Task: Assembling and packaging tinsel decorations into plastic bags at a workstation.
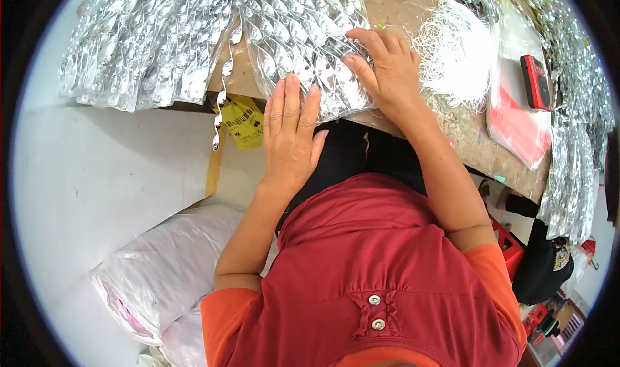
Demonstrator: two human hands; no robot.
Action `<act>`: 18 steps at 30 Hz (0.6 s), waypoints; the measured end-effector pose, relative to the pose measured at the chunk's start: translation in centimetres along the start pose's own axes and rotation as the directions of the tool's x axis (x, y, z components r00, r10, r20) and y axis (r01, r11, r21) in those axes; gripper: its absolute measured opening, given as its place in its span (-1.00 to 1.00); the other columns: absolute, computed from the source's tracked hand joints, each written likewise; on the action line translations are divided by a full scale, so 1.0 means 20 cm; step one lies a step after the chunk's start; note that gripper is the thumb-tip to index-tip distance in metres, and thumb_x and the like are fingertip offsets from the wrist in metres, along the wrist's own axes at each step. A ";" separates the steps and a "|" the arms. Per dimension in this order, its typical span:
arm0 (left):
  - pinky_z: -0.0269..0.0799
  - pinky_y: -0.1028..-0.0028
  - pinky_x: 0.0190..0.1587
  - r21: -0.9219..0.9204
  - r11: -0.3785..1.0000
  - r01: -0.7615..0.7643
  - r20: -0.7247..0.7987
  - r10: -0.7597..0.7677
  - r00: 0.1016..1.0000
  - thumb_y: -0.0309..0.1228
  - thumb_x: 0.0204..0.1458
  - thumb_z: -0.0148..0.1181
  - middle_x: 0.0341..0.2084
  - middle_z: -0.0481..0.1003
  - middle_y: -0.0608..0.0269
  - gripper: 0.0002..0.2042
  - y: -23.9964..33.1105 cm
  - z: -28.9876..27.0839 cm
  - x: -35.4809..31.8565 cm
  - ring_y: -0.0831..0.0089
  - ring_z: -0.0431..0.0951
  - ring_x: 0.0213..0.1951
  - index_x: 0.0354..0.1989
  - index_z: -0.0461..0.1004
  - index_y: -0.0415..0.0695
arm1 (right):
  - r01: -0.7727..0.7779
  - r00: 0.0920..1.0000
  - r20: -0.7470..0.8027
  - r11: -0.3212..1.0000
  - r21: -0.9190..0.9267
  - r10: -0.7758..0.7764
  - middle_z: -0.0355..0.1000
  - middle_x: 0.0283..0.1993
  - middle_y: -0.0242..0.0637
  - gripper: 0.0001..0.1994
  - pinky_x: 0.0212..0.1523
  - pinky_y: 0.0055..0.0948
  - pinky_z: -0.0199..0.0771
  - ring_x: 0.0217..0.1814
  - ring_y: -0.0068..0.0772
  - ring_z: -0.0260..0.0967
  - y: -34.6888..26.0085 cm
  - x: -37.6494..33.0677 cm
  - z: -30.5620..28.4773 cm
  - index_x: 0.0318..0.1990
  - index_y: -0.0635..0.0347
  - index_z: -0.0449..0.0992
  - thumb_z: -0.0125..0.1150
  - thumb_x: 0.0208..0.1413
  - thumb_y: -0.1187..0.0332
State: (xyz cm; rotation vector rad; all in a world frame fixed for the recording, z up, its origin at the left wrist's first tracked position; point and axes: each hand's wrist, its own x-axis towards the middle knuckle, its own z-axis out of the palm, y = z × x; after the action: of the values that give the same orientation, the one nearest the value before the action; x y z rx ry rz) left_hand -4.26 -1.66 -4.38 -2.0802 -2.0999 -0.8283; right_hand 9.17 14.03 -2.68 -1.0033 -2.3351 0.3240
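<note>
A clear plastic bag [303,18] filled with shiny silver twisted strips lies near the table's front edge. My left hand [287,131] rests on its near end, fingers stretched out and close together, with the thumb off to the side. On the bag's right side my right hand [392,76] is spread, its thumb apart from the bent fingers. Neither hand grips anything that I can see. To the left is a broad heap of bagged silver twisted strips [145,50]. One loose silver twisted strip [226,67] dangles over the table edge between the heap and the bag.
White string [455,50] lies tangled right of my hand. Beyond it are clear plastic sleeves [516,125], a red-and-black device [536,83] and more silver strips [568,193]. A yellow bag [245,125] hangs below the table edge. White sacks [171,264] fill the lower left.
</note>
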 end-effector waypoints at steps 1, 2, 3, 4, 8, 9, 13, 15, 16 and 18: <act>-0.02 0.13 0.26 0.004 1.000 -0.005 -0.002 0.005 1.000 -0.46 -0.20 0.30 0.30 -0.01 -0.05 -0.21 -0.01 0.00 0.00 -0.03 -0.01 0.31 0.29 0.07 -0.12 | 0.000 1.000 -0.006 1.000 0.001 0.000 0.31 -0.04 -0.32 -0.62 0.07 -0.19 0.03 0.06 -0.20 0.19 0.00 0.01 0.01 0.02 -0.10 0.41 0.04 0.09 0.02; 0.00 0.12 0.25 -0.025 1.000 -0.015 -0.028 0.014 1.000 -0.46 -0.23 0.31 0.29 0.02 -0.05 -0.21 -0.01 0.01 0.00 -0.01 0.01 0.30 0.28 0.08 -0.13 | -0.015 0.998 -0.060 0.999 0.034 0.017 0.33 -0.10 -0.30 -0.66 0.02 -0.21 0.08 0.02 -0.20 0.21 0.00 0.01 0.02 -0.03 -0.07 0.43 0.03 0.10 0.05; 0.02 0.11 0.25 -0.054 0.998 -0.027 -0.054 0.024 0.998 -0.47 -0.25 0.32 0.28 0.04 -0.05 -0.20 -0.02 0.01 0.00 0.01 0.03 0.29 0.27 0.10 -0.15 | -0.028 0.993 -0.114 0.997 0.067 0.036 0.34 -0.16 -0.28 -0.71 -0.03 -0.23 0.12 -0.02 -0.20 0.23 0.01 0.02 0.04 -0.07 -0.05 0.45 0.02 0.11 0.09; 0.02 0.11 0.25 -0.052 0.998 -0.035 -0.052 0.032 0.998 -0.47 -0.25 0.32 0.28 0.04 -0.05 -0.20 -0.02 0.01 -0.01 0.01 0.03 0.29 0.27 0.10 -0.15 | -0.033 0.992 -0.121 0.997 0.068 0.041 0.34 -0.16 -0.28 -0.71 -0.03 -0.23 0.12 -0.02 -0.20 0.23 0.02 0.02 0.04 -0.07 -0.05 0.45 0.02 0.11 0.09; -0.01 0.11 0.26 -0.116 0.991 -0.067 -0.039 0.062 0.997 -0.47 -0.22 0.29 0.28 0.04 -0.04 -0.23 -0.06 -0.02 -0.01 0.00 0.02 0.29 0.26 0.09 -0.20 | -0.047 0.990 -0.112 0.951 0.305 0.085 0.38 -0.22 -0.22 -0.75 -0.09 -0.33 0.22 -0.11 -0.19 0.30 0.10 0.05 0.05 -0.15 0.09 0.48 0.01 0.13 0.19; -0.03 0.11 0.27 -0.120 0.991 -0.055 -0.021 0.053 0.998 -0.47 -0.20 0.28 0.28 0.05 -0.03 -0.24 -0.06 -0.04 -0.01 0.00 0.02 0.30 0.26 0.09 -0.21 | -0.030 0.991 -0.110 0.910 0.414 0.083 0.39 -0.23 -0.20 -0.75 -0.10 -0.35 0.25 -0.13 -0.19 0.31 0.13 0.05 0.04 -0.18 0.14 0.48 0.01 0.13 0.21; -0.05 0.10 0.27 -0.048 0.999 0.011 -0.017 -0.011 1.000 -0.44 -0.18 0.27 0.28 0.06 0.01 -0.25 -0.01 -0.08 -0.04 0.03 0.02 0.30 0.26 0.09 -0.19 | 0.097 0.968 -0.239 0.990 0.101 -0.071 0.29 0.10 -0.09 -0.60 0.13 -0.17 0.11 0.11 -0.05 0.19 0.03 -0.03 0.01 0.02 0.09 0.42 0.06 0.10 0.09; -0.05 0.08 0.27 0.013 1.000 0.002 -0.004 -0.002 1.000 -0.41 -0.18 0.28 0.27 0.08 0.03 -0.25 0.02 -0.07 -0.03 0.06 0.03 0.30 0.27 0.10 -0.18 | 0.117 0.983 -0.145 0.993 0.023 -0.112 0.12 0.25 -0.04 -0.50 0.22 -0.10 -0.01 0.25 0.04 0.06 -0.07 -0.06 0.01 0.15 -0.04 0.34 0.08 0.08 0.01; -0.04 0.10 0.27 0.017 1.000 0.014 0.007 -0.014 1.000 -0.41 -0.18 0.27 0.27 0.10 0.06 -0.25 0.02 -0.06 -0.03 0.09 0.05 0.30 0.27 0.10 -0.17 | 0.113 0.989 -0.095 0.993 -0.031 -0.116 0.09 0.27 -0.04 -0.49 0.23 -0.09 -0.03 0.28 0.04 0.03 -0.11 -0.07 0.01 0.18 -0.10 0.31 0.08 0.07 -0.01; -0.02 0.12 0.27 0.031 0.999 0.025 0.021 -0.026 0.999 -0.42 -0.18 0.27 0.26 0.11 0.08 -0.26 0.03 -0.07 -0.02 0.11 0.07 0.29 0.27 0.11 -0.16 | 0.093 0.995 -0.013 0.991 -0.092 -0.095 0.04 0.31 -0.06 -0.47 0.25 -0.06 -0.06 0.36 0.02 -0.05 -0.12 -0.07 0.02 0.24 -0.22 0.24 0.06 0.08 0.00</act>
State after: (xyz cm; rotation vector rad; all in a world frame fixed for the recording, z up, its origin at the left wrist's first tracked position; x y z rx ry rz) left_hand -4.16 -2.58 -3.24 -2.0602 -2.1399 -0.7749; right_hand 8.26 11.42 -2.45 -0.9311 -2.3910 0.1726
